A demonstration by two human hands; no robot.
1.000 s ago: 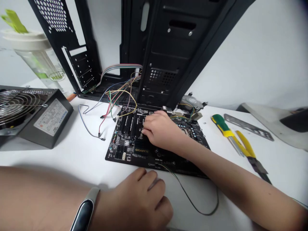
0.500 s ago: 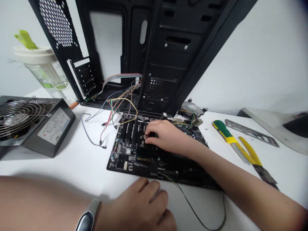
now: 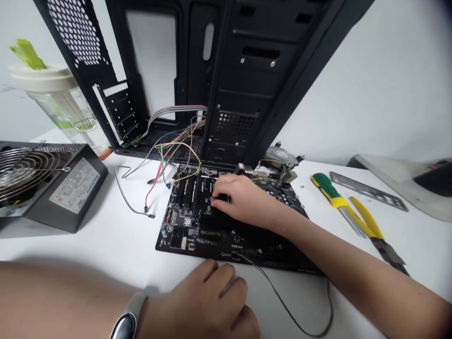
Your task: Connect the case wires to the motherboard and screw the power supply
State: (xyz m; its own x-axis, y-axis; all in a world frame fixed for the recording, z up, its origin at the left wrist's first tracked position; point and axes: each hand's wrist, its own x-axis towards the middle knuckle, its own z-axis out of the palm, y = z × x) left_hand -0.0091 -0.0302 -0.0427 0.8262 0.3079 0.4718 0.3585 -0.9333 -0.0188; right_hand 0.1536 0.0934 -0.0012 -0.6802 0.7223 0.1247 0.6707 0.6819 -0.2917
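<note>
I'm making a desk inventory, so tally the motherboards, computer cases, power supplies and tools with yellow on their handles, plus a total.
Motherboard: 1
Computer case: 1
Power supply: 1
Tools with yellow on their handles: 2 (screwdriver, pliers)
Total: 5

The motherboard (image 3: 229,235) looks matt, the fan grille (image 3: 18,174) glossy metal.

At left sits a power supply (image 3: 67,193), a bottle (image 3: 58,101) on its far side. A black case (image 3: 247,99) stands far. At right lie a screwdriver (image 3: 331,193), pliers (image 3: 374,230) and a metal plate (image 3: 369,190); the pale shape (image 3: 395,178) beyond may be a stand.
</note>
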